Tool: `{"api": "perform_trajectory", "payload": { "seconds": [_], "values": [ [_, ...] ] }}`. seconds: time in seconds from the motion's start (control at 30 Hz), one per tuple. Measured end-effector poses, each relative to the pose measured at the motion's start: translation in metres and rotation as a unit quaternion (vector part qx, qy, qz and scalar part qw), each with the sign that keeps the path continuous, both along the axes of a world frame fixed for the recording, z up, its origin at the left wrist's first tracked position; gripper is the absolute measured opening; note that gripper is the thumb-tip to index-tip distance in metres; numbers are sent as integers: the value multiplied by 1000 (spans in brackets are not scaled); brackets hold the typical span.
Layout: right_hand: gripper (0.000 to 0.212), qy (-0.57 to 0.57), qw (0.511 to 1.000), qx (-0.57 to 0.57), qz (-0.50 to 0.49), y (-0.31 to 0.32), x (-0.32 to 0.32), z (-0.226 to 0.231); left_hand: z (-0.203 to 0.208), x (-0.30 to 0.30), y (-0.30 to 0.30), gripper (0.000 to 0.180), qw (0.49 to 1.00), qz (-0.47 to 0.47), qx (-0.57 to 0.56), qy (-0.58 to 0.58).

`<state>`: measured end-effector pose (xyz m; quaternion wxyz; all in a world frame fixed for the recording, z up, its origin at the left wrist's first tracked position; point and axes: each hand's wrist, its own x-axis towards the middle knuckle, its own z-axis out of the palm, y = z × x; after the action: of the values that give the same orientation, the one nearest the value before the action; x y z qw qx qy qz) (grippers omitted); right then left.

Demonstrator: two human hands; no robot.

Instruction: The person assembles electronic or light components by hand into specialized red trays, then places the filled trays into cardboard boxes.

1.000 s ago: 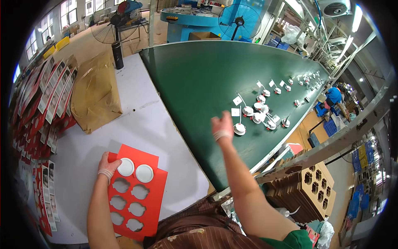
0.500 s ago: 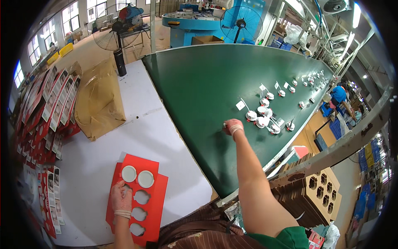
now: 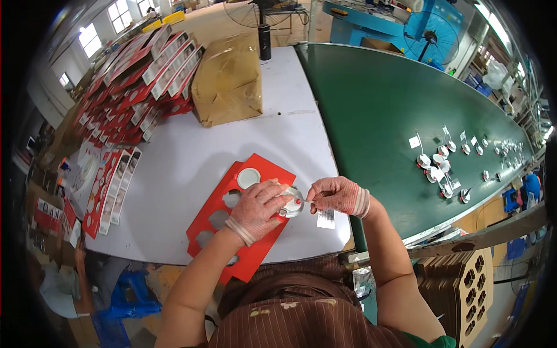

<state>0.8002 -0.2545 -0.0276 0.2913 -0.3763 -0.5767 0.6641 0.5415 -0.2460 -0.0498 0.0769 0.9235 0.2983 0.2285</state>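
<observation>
A red cardboard sheet with round cut-outs lies slanted on the white table, a white disc sitting in its far cut-out. At the sheet's right edge is a white round lamp fitting with clips and a small red part. My left hand is closed over its left side, fingers covering part of it and of the sheet. My right hand pinches the fitting's thin lead just to the right. A white printed label hangs below those fingers.
Similar fittings with tags are scattered on the green conveyor belt to the right. A brown paper-wrapped package and stacked red-and-white cartons stand far left. Brown cardboard inserts are stacked lower right. Another person is at lower left.
My right hand has come back from over the belt to the red sheet, where a fitting now lies between both hands. The view has swung left, and the sheet is turned.
</observation>
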Motion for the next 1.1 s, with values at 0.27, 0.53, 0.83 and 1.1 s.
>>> {"api": "perform_trajectory", "payload": {
  "seconds": [0.27, 0.53, 0.83, 1.1],
  "values": [
    [20, -192, 971, -135, -46, 0, 5, -12, -17, -19, -15, 28, 993, 77, -74, -48],
    [12, -140, 969, -197, -57, -6, 8, -15, -5, -18, -26, 27, 962, 137, -226, -65],
    [17, -206, 950, -156, -177, -19, -32, -27, -38, 6, -41, 37, 555, 244, -684, -405],
    [25, -232, 949, -90, -196, -48, -58, -37, -59, 34, -51, 33, 442, 243, -642, -577]
  ]
}}
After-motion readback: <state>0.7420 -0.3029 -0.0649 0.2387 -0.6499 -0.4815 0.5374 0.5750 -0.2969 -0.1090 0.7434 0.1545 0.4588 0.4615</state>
